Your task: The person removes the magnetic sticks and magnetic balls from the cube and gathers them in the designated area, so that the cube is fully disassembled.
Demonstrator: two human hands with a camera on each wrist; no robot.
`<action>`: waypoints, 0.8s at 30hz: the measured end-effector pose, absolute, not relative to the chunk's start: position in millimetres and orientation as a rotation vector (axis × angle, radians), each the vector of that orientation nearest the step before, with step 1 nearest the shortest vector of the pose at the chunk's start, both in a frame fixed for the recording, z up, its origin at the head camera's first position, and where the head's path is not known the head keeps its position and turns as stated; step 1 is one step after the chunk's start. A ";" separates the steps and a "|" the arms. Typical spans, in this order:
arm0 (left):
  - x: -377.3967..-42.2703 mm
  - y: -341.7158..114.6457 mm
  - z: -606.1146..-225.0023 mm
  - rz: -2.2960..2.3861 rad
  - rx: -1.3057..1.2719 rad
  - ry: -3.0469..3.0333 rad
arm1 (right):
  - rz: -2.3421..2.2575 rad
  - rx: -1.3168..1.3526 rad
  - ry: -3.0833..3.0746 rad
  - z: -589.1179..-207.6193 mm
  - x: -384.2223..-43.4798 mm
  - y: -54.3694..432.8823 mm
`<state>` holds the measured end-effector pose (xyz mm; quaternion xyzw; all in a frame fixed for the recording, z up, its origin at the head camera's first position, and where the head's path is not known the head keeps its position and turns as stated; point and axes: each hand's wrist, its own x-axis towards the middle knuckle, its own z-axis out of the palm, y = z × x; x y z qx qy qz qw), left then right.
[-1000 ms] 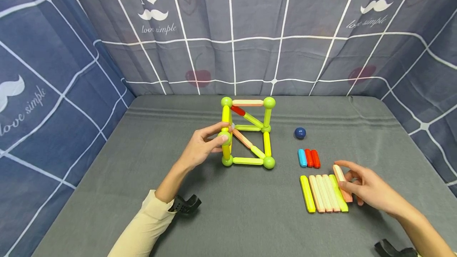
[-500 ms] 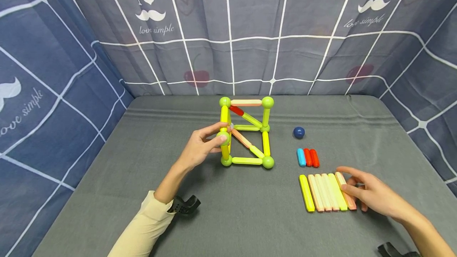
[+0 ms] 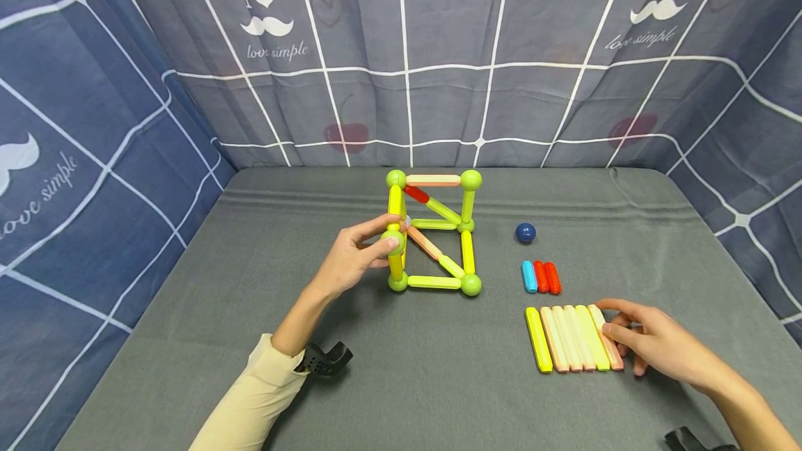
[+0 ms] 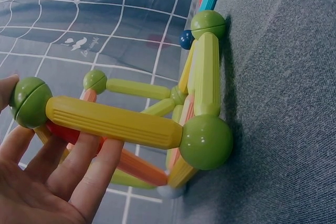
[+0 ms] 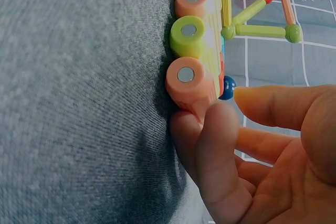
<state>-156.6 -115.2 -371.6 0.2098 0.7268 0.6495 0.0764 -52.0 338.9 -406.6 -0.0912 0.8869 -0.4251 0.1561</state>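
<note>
My left hand (image 3: 347,259) holds the near upper left green ball (image 4: 31,102) of a box-shaped frame of magnetic sticks and green balls (image 3: 471,285). Its thumb and fingers lie around that ball; the fingers pass behind a yellow stick (image 4: 113,121). The frame stands on the table, with a red stick (image 3: 416,193) and orange ones among its diagonals. At the right, my right hand (image 3: 651,339) has its fingertips against the outer side of an orange stick (image 5: 189,77). That stick lies flat at the end of a row of pale orange and yellow-green sticks (image 3: 567,339).
Left of the row lies a bright yellow stick (image 3: 539,339). Above it are a short blue stick (image 3: 529,277) and two short red sticks (image 3: 546,277). A dark blue ball (image 3: 525,232) sits farther back. A checked curtain (image 3: 438,40) surrounds the grey table (image 3: 407,381).
My right hand has lowered the orange stick from a tilt onto the table at the row's right end, then nudged it slightly left. My left hand keeps its hold on the frame.
</note>
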 end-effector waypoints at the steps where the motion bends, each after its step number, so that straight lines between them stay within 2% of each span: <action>1: -156.8 -115.1 -371.5 1.946 0.630 2.179 | -1.220 -0.261 2.537 -406.9 -52.0 339.2; 12: -157.4 -113.3 -370.8 1.941 0.637 2.185 | -1.230 -0.260 2.516 -406.6 -52.9 339.0; 17: -154.3 -111.8 -370.4 1.939 0.641 2.180 | -1.098 -0.215 2.641 -403.2 -53.3 337.0; 24: -142.0 -110.4 -372.5 1.957 0.654 2.194 | -1.104 -0.255 2.718 -391.1 -65.1 317.2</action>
